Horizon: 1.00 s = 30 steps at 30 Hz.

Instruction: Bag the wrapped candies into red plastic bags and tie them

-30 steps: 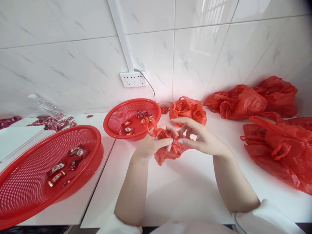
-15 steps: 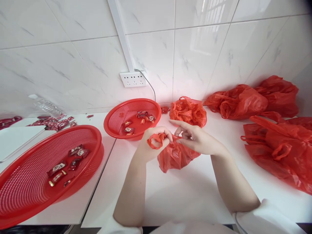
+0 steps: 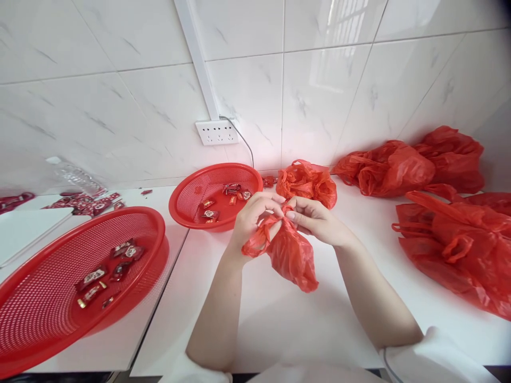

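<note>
A small red plastic bag point(image 3: 291, 255) hangs just above the white table, held at its top by both hands. My left hand point(image 3: 253, 218) pinches the bag's neck and a loop of its handle from the left. My right hand point(image 3: 315, 221) pinches the same knot area from the right, fingers pressed together. The bag's body droops below the fingers. Behind the hands stands a small red mesh basket point(image 3: 191, 197) with several wrapped candies in it.
A large red mesh basket point(image 3: 48, 319) with several candies sits at the left. Red plastic bags lie along the wall point(image 3: 307, 181) and in a pile at the right point(image 3: 451, 234). Loose candies point(image 3: 83, 202) and a wall socket point(image 3: 217, 132) are at the back.
Both hands have lifted the bag off the table and drawn together at its neck. The bag now hangs stretched downward instead of lying bunched.
</note>
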### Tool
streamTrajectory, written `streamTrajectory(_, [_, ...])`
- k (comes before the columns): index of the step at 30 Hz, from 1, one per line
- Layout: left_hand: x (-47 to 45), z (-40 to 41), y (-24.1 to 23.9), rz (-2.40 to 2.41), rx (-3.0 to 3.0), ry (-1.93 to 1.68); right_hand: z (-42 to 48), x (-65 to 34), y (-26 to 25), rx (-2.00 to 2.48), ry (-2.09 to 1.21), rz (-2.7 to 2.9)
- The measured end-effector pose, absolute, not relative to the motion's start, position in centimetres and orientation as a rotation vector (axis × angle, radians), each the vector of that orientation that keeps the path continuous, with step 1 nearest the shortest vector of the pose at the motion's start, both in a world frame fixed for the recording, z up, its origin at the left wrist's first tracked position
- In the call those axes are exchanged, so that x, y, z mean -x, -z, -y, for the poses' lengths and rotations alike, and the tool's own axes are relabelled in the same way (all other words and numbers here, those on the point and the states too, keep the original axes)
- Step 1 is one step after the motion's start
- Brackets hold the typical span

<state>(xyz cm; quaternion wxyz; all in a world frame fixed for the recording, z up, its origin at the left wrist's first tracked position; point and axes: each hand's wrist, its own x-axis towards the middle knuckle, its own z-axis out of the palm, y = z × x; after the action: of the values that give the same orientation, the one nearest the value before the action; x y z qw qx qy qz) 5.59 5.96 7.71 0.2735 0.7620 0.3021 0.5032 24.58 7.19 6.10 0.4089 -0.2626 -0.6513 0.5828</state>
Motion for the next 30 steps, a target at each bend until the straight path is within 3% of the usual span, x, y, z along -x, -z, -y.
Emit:
streamTrajectory(13, [-4.9,-6.1,-7.2,-0.778,-1.913,-1.066,-6.8,-25.2,-6.8,0.668,-1.080,1.552])
streamTrajectory(19, [-5.1,-6.4,-7.1,-0.739,-1.920,-1.004,-6.9,-25.3,-6.8,0.665,-1.077,1.494])
streamTrajectory(25, [-4.6,-6.2,-7.7,-0.751,-1.795,-1.117,-6.3,-25.4,-7.1,0.560,-1.436,1.620])
streamTrajectory(30, [-3.8,-6.0,-8.0,-0.778,-1.792,-1.065,-6.4,-26.7,-7.2,0.762,-1.195,1.669])
